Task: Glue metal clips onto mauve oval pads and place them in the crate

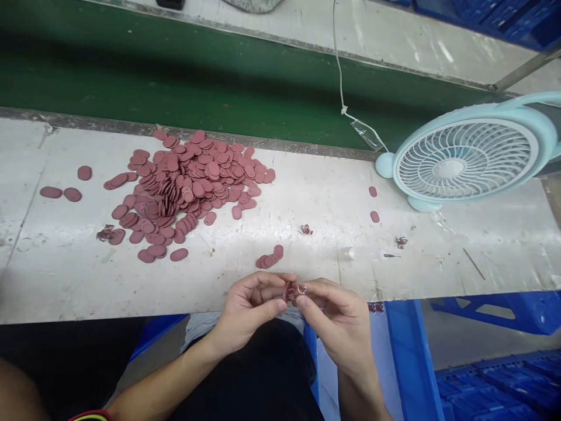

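Note:
My left hand (252, 307) pinches a small reddish-brown oval disc (287, 291) on edge between thumb and fingers, just over the table's front edge. Facing it, my right hand (339, 321) is closed with thumb and forefinger on a small shiny piece with a ring-like glint (302, 289); its exact kind is too small to make out. Both sets of fingertips nearly meet. Beyond them lies a short overlapping row of the same discs (269, 258). A large heap of these discs (197, 181) covers the table at left, some showing small holes.
A light-blue fan (467, 158) stands at the right with its cable (339, 64) running back. Small dark-and-shiny scraps (306, 230) and a fine pointed tool (381, 254) lie on the white table (315, 193). Behind runs a green belt (263, 93). A blue crate (407, 351) sits below.

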`<state>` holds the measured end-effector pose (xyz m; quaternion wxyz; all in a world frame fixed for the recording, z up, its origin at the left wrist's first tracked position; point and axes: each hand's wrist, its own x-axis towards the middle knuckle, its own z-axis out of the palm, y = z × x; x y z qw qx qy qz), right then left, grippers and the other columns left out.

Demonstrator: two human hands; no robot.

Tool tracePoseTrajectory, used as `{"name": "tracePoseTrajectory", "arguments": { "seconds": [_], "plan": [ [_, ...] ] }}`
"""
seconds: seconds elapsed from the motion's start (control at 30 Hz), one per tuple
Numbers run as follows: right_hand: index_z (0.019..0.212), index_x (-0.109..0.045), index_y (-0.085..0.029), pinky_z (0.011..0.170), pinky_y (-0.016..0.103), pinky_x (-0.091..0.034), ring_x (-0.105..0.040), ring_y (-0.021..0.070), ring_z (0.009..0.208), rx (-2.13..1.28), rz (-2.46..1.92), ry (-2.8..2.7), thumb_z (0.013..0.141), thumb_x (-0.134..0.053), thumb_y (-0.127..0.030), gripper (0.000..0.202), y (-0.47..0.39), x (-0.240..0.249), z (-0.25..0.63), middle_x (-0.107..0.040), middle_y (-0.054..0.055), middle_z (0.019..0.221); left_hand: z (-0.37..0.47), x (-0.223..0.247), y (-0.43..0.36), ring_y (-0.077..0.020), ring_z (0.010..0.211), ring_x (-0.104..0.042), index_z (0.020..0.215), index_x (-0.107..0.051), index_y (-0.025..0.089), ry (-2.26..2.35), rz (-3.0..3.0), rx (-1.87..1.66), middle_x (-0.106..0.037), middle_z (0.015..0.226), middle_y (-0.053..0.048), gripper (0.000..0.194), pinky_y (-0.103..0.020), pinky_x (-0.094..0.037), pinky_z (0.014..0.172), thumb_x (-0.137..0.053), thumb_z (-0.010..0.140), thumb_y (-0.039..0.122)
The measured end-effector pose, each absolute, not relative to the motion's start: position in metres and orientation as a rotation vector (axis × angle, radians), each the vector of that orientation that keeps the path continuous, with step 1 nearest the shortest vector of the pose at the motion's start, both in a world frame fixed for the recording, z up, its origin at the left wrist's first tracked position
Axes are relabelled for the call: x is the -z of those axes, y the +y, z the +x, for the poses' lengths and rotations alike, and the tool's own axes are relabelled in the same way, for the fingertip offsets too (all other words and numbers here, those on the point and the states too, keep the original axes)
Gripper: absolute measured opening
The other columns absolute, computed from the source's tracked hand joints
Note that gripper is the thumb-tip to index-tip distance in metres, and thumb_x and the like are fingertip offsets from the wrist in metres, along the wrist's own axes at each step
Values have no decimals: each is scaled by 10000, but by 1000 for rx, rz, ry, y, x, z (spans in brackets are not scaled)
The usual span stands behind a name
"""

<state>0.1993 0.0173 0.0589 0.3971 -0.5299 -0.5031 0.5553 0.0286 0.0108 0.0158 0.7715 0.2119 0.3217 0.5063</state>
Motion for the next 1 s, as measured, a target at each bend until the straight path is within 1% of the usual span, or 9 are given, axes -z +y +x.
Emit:
{"name": "tracePoseTrajectory", "arguments": {
  "seconds": [0.07, 0.17, 0.27, 0.33, 0.57, 0.7, 0.83, 0.87, 1.0],
  "plan": [
    [1012, -769, -274, 706, 277, -614, -728, 169, 811, -1452, -1335, -1251, 877, -714, -176, 175, 18, -59, 200, -754, 28, 913, 28, -15, 11, -171, 998, -735, 969, -738, 229, 705, 454, -1090, -752, 1195, -34, 240, -284, -587, 878, -737, 816, 44],
    [1021, -769, -268, 714, 283, -616, -723, 163, 808, -1505, -1334, -1212, 889, -705, -193, 165, 20, -59, 201, -751, 33, 912, 29, -13, 11, -165, 962, -735, 905, -744, 206, 745, 457, -1079, -760, 1174, -46, 185, -274, -583, 852, -761, 797, 57],
    [1014, -769, -262, 698, 271, -612, -715, 153, 783, -1519, -1346, -1212, 889, -706, -207, 151, 21, -60, 201, -749, 31, 911, 29, -11, 10, -158, 921, -727, 814, -751, 178, 788, 476, -1059, -768, 1148, -65, 95, -258, -572, 816, -778, 789, 90],
    [1010, -764, -264, 680, 263, -609, -711, 150, 766, -1511, -1358, -1232, 886, -708, -216, 145, 21, -62, 202, -747, 25, 908, 30, -10, 9, -158, 913, -720, 777, -756, 174, 807, 488, -1049, -769, 1144, -72, 71, -258, -563, 808, -779, 793, 109],
    [1023, -744, -273, 694, 258, -609, -719, 157, 811, -1404, -1387, -1400, 883, -704, -187, 170, 19, -70, 207, -727, 19, 934, 32, -10, 7, -199, 943, -717, 778, -779, 184, 825, 502, -1015, -772, 1118, -80, 53, -319, -556, 852, -784, 792, 133],
    [996, -738, -257, 703, 268, -616, -701, 140, 775, -1554, -1345, -1187, 899, -697, -221, 111, 19, -65, 203, -714, 15, 902, 34, -12, 8, -201, 912, -723, 780, -781, 183, 835, 503, -1044, -779, 1063, -76, 60, -304, -565, 795, -767, 808, 131],
    [973, -737, -232, 729, 286, -625, -696, 136, 753, -1637, -1336, -1017, 895, -709, -255, 86, 18, -58, 200, -702, 6, 839, 36, -13, 7, -193, 875, -728, 794, -785, 185, 838, 478, -1063, -769, 1117, -81, 70, -303, -577, 762, -749, 826, 133],
    [969, -735, -227, 730, 292, -629, -698, 139, 751, -1644, -1333, -996, 891, -714, -260, 87, 18, -57, 200, -706, 7, 833, 37, -13, 6, -188, 862, -727, 793, -785, 186, 835, 476, -1066, -772, 1104, -78, 75, -303, -580, 760, -748, 826, 131],
    [951, -733, -218, 715, 298, -638, -707, 140, 732, -1674, -1302, -944, 881, -727, -277, 92, 18, -56, 201, -735, 14, 841, 40, -15, 5, -182, 829, -725, 779, -785, 187, 836, 482, -1077, -788, 938, -58, 84, -300, -588, 755, -747, 827, 130]
  ]
}}
